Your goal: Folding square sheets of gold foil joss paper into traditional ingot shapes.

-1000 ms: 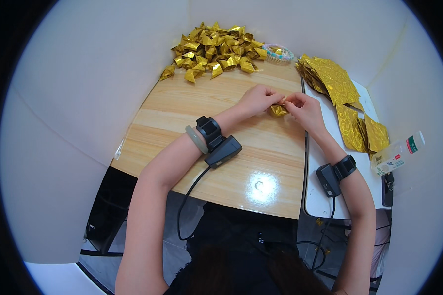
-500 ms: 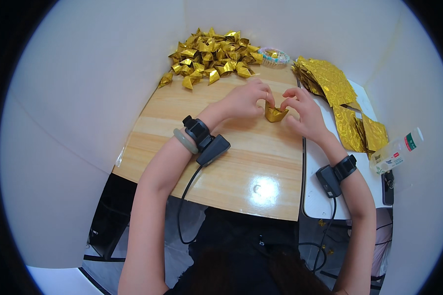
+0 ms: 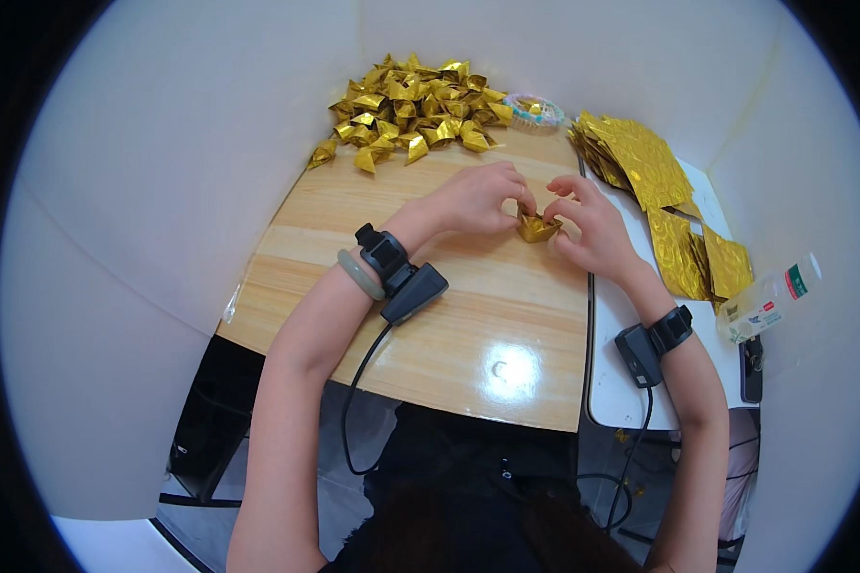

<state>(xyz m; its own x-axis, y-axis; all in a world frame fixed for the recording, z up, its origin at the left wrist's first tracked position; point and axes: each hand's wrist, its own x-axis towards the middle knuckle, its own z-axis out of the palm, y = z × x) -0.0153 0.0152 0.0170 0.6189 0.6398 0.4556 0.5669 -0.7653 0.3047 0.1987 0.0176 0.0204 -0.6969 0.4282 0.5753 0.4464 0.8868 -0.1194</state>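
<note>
Between my two hands, over the wooden table [image 3: 430, 306], is a small folded gold paper ingot [image 3: 538, 230]. My left hand [image 3: 483, 198] grips its left end, thumb and fingers closed on the paper. At the other end, my right hand [image 3: 594, 226] pinches the ingot between thumb and fingers, its upper fingers curled above. Each wrist carries a black strapped device with a cable. Beyond my hands, a heap of folded gold paper ingots [image 3: 406, 110] lies at the table's far edge.
Right of the heap sits a small pastel-coloured basket [image 3: 533, 112]. On the white side table [image 3: 621, 382] lie stacked gold paper sheets [image 3: 640, 158] and smaller stacks [image 3: 678, 253]. A clear plastic bottle [image 3: 769, 298] stands at its right edge. Pale walls enclose the workplace.
The ingot's sides have spread wider and its shape looks flatter. My left hand has shifted slightly nearer to me; both hands still hold the paper.
</note>
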